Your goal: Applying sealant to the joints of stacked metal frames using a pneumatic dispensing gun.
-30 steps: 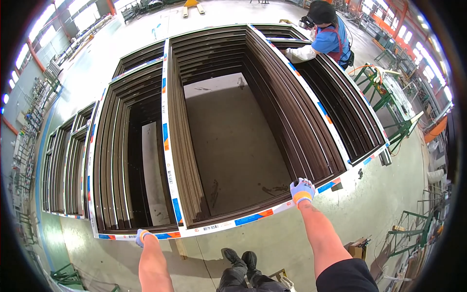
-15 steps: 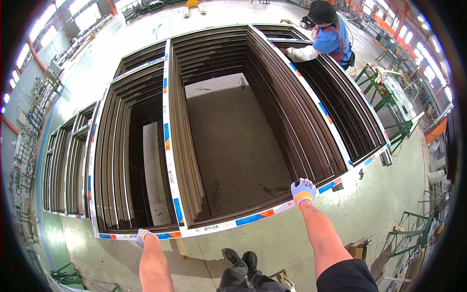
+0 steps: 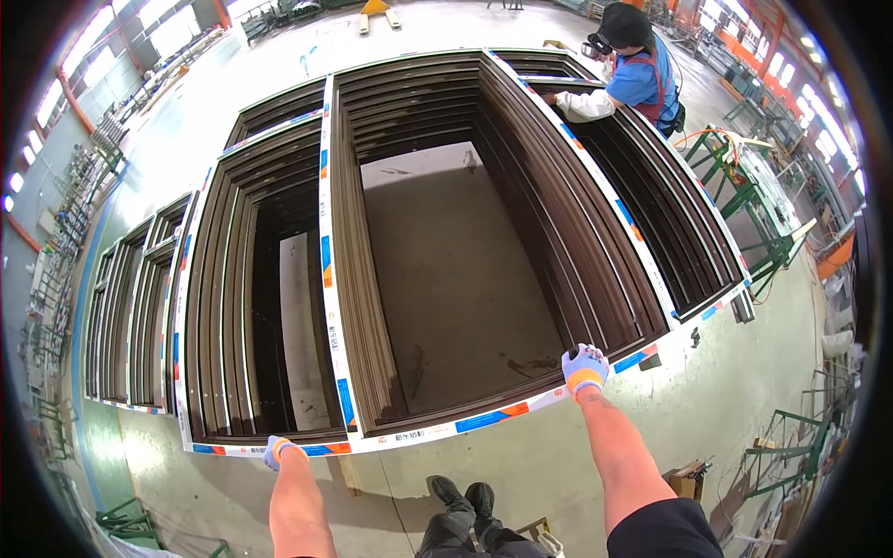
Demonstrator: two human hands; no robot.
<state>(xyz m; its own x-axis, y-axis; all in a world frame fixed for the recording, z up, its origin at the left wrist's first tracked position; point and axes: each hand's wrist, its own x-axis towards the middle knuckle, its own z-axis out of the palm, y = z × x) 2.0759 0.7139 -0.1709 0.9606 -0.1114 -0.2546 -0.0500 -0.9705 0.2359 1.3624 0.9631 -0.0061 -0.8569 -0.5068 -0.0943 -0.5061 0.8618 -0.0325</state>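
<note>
A large stack of dark brown window frames fills the middle of the view, the top window frame [image 3: 484, 420] faced with white, blue and orange protective film. Along its near edge, my left hand [image 3: 278, 453], in a pale lilac and orange work glove, grips the rail left of the long upright bar. My right hand [image 3: 585, 369], gloved alike, is closed over the same rail near its right corner, fingers on the inner side. Both arms stretch forward. The undersides of the rail and the left fingertips are hidden.
At the far right a co-worker [image 3: 642, 79] in a blue shirt leans over the stack, one arm on it. Smaller frames [image 3: 130, 316] stand on the left. Green trestles [image 3: 735, 186] are on the right, a cardboard box [image 3: 686, 482] lower right, a pallet truck [image 3: 377, 11] far off.
The whole view has shifted slightly, with the stack appearing a little lower and further right. Both my hands keep their hold on the rail.
</note>
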